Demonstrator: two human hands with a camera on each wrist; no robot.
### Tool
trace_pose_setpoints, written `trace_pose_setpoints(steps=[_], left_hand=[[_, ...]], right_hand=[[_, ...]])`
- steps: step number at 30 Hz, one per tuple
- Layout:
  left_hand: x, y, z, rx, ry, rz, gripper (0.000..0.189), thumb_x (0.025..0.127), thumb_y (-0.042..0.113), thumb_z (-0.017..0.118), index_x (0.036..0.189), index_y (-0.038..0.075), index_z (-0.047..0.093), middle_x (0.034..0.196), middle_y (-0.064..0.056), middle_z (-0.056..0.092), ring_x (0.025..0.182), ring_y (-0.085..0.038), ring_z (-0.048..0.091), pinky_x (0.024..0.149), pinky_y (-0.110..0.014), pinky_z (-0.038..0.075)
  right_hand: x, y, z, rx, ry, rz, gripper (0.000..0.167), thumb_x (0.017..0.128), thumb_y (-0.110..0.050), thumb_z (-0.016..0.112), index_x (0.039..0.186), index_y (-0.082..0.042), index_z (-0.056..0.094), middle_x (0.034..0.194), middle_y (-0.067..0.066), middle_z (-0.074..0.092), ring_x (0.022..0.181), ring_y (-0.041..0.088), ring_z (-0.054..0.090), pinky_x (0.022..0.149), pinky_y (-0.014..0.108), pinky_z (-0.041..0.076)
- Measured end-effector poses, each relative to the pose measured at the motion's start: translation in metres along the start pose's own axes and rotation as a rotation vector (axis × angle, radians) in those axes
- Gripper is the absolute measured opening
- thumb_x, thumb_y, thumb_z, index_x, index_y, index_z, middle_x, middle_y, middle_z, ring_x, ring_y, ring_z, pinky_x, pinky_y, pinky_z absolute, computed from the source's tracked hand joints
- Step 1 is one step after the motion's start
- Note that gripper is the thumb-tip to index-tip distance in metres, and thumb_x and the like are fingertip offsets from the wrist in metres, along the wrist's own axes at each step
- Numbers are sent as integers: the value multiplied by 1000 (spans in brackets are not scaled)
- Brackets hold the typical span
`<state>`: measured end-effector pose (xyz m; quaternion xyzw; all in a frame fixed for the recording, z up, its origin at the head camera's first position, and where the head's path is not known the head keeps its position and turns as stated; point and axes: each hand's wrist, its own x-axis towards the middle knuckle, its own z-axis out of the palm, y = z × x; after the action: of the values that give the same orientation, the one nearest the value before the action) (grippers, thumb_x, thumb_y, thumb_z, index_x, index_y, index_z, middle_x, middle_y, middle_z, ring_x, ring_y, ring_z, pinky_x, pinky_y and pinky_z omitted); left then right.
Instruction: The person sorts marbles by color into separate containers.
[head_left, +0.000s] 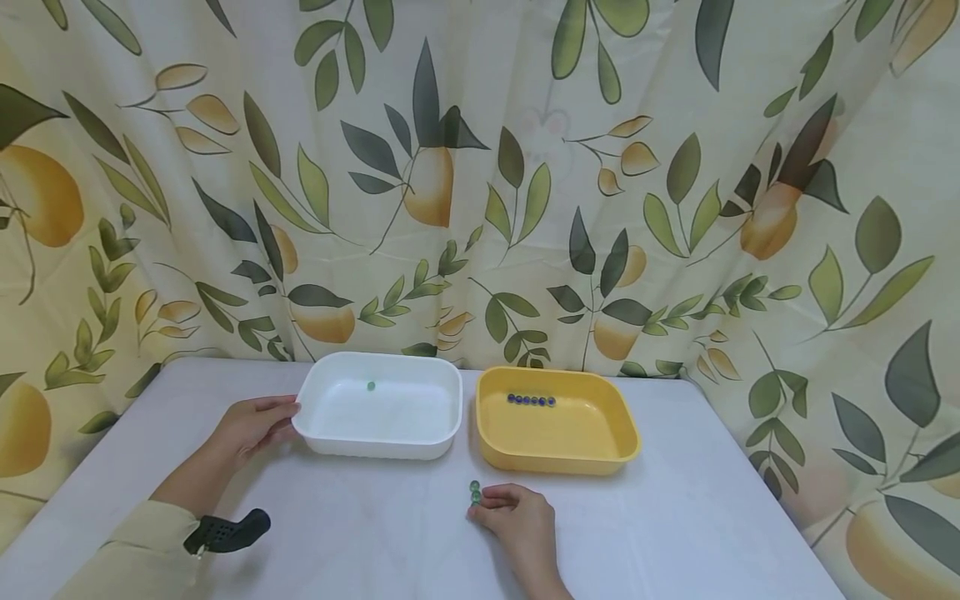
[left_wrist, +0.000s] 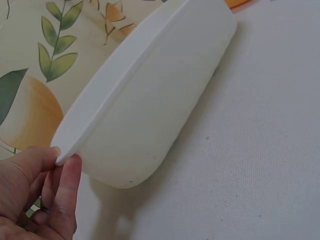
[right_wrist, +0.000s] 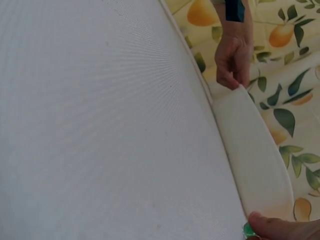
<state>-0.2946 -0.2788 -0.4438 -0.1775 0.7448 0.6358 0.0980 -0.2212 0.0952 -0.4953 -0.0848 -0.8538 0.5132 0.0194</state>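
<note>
My left hand (head_left: pixel 255 427) pinches the rim of a white plastic tub (head_left: pixel 375 446) at its left end; the left wrist view shows thumb and fingers on that rim. Inside the tub lies one green glass marble (head_left: pixel 371 386). In front of the gap between the tubs, my right hand (head_left: pixel 521 521) holds green marbles (head_left: pixel 475 487) stacked in a short line at its fingertips. One green marble (right_wrist: pixel 249 230) shows beside the thumb in the right wrist view; the fingers hide part of the rest. A yellow tub (head_left: pixel 558 461) holds a row of several dark blue marbles (head_left: pixel 531 401).
Both tubs stand side by side near the back edge of a table with a white cloth (head_left: pixel 360 525). Behind them hangs a curtain (head_left: pixel 480 275) printed with fruit and leaves. A black strap (head_left: pixel 225 532) is on the left wrist.
</note>
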Motion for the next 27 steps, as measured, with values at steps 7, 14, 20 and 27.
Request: trace_pose_setpoints(steps=[7,14,20,27], left_hand=[[0,0,0,8,-3,1,60,95,23,66,141,-9,44,110,-7,69,77,-2,66,76,-22,60],[0,0,0,7,-2,1,59,95,22,66,140,-9,44,104,-2,69,76,-3,65,76,-22,60],[0,0,0,19,-1,-1,60,95,23,66,141,-9,44,115,-12,67,77,-3,65,76,-22,59],[0,1,0,36,0,-4,60,96,24,66,141,-9,44,119,-16,66,77,-3,64,75,-21,59]], right_hand=[[-1,-1,-2,0,-2,-4,25,66,-13,90,87,-9,76,75,0,75,70,8,70,67,23,57],[-1,0,-3,5,-7,-13,25,67,-13,89,87,-8,76,76,1,75,70,9,70,66,22,57],[0,1,-3,19,-1,2,23,67,-12,89,86,-8,77,76,1,75,71,9,71,65,21,58],[0,2,-5,10,-21,12,23,69,-14,88,89,-9,76,78,1,75,70,10,71,66,23,58]])
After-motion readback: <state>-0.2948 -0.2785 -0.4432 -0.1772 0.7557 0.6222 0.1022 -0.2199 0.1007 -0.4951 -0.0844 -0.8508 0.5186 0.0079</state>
